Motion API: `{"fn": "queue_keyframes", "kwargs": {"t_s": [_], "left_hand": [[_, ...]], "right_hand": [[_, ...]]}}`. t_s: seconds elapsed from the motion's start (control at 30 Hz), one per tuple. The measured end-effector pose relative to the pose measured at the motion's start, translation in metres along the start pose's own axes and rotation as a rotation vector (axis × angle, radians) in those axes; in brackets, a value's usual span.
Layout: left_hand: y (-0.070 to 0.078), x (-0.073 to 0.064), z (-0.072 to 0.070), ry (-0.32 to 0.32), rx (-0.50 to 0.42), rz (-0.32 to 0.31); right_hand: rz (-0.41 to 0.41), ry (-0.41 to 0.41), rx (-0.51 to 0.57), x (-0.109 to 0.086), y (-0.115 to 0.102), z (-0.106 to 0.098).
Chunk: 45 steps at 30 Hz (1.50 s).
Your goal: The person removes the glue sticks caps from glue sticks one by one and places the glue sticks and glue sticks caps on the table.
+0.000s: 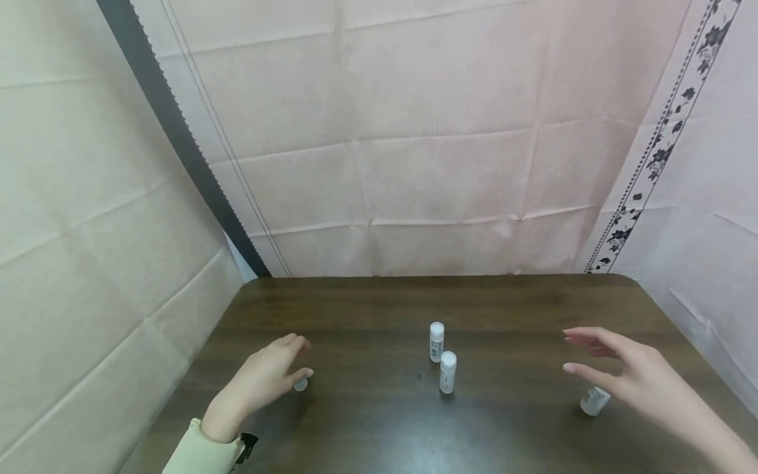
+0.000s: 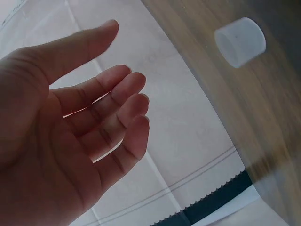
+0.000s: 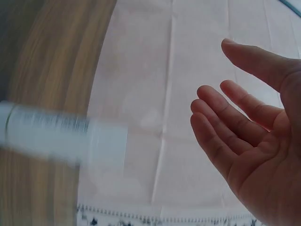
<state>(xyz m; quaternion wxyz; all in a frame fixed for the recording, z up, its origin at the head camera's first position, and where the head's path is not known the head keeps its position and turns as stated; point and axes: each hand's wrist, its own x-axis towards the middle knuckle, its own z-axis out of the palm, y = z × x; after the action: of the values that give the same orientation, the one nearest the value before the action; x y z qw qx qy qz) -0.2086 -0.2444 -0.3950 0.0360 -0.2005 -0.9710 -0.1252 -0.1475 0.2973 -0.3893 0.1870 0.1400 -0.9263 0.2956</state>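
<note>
My left hand (image 1: pixel 263 378) is held over the left part of the table, fingers loosely bent and nothing in its grasp. A small translucent white cap (image 2: pixel 241 42) sits on the wood close by; in the head view the left thumb partly covers it. On the right, my right hand (image 1: pixel 630 368) hovers with thumb and fingers apart, palm bare in its wrist view (image 3: pixel 254 141). Near that hand stands a white labelled tube (image 1: pixel 594 401), its upper part hidden behind the hand in the head view; the right wrist view shows its barcode, blurred.
Two small white capped tubes, a rear one (image 1: pixel 437 343) and a front one (image 1: pixel 447 374), stand upright near the middle of the dark wooden table (image 1: pixel 367 421). Pale creased cloth (image 1: pixel 438 164) hangs behind the table's far edge and along both sides.
</note>
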Motion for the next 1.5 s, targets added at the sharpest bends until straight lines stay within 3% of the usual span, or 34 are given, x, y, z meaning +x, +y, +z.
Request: {"fn": "queue_keyframes", "kwargs": {"t_s": [0.27,0.53,0.73,0.87,1.0,1.5], "left_hand": [[0.009,0.003,-0.001,0.009,-0.01,0.0],[0.016,0.005,-0.004,-0.003,-0.008,0.029],[0.02,0.009,-0.002,0.012,0.023,0.061],[0.021,0.009,-0.001,-0.017,0.009,0.048],[0.02,0.008,0.002,-0.033,0.005,0.055],[0.023,0.009,0.007,-0.067,-0.013,0.074]], "right_hand": [[-0.124,-0.146,0.126,0.028,-0.019,0.05],[-0.136,-0.378,0.244,0.044,-0.019,0.104],[-0.138,-0.457,0.333,0.049,-0.016,0.131],[-0.132,-0.515,0.406,0.051,-0.018,0.148],[-0.131,-0.536,0.445,0.053,-0.022,0.159],[-0.157,-0.51,0.447,0.052,-0.029,0.164]]}}
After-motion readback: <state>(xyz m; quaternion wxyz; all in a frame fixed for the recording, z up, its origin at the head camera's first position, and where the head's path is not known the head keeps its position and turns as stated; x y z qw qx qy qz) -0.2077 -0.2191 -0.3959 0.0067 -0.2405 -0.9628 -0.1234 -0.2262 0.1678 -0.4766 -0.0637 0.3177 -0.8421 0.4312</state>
